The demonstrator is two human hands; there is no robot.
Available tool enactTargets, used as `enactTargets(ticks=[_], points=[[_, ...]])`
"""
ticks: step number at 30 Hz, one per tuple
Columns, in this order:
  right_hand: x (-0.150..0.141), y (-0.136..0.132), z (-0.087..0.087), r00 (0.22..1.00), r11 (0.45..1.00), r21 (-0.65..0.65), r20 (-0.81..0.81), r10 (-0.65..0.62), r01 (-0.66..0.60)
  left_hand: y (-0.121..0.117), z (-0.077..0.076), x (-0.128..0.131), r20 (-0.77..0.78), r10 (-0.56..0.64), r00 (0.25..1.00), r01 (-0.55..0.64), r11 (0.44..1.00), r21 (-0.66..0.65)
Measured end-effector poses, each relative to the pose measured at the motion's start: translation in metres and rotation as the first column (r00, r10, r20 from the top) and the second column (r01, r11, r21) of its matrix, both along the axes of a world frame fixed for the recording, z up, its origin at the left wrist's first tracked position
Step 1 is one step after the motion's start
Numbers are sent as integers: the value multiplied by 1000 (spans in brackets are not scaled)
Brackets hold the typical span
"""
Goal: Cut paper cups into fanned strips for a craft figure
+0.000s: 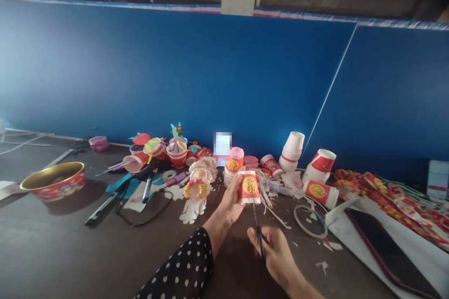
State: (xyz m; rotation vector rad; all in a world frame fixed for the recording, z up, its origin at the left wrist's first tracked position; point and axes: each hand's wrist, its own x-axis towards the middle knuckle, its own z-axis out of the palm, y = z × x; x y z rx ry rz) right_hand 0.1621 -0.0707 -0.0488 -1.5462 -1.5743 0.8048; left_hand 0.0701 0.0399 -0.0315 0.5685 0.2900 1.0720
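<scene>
My left hand (231, 201) grips a red and white paper cup (249, 187) with a round yellow emblem, held up over the table. In my right hand (277, 250) is a pair of dark scissors (257, 229), its fingers closed round the handles. The blades point up and away from me and reach the cup's near edge, over its red side. Whether the blades are parted I cannot make out. Just behind the held cup stands another red and white paper cup (233, 164) with a pink top.
Stacked white cups (292, 152) stand at the back right. A smartphone (389, 247) lies on white paper at the right. Further left are a red and gold bowl (54, 186), markers (147, 188) and a roll of tape (170, 176). Paper scraps (323, 266) litter the dark table (105, 261).
</scene>
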Motion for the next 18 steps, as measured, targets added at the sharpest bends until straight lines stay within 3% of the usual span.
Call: enactTargets(ticks=[18], points=[[-6,3,-2,997,998,66,80,-5,0,-2,0,-13,-21,59,998,-60,998,-14]])
